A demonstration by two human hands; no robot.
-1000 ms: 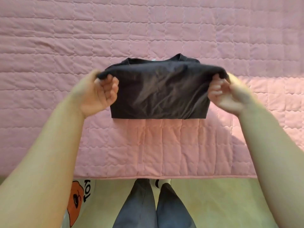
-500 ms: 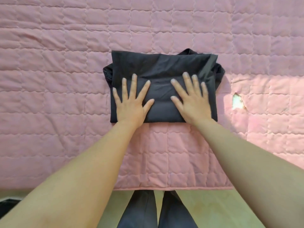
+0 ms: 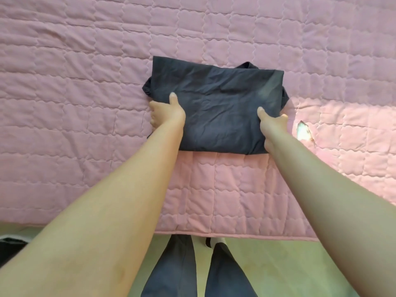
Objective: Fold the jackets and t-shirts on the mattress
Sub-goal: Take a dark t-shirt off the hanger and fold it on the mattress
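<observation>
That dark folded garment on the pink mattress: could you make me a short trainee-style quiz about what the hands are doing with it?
1. True or false: the dark folded garment hangs in the air above the pink quilted mattress.
2. Where does the left hand grip the garment?
A. at its left side, thumb on top
B. at its far edge
C. nowhere, it rests on the mattress
3. Fill in: the right hand holds the garment's ____ side.

Key:
1. False. It lies on the mattress.
2. A.
3. Right. The thumb lies on top and the fingers are hidden at the edge.
</observation>
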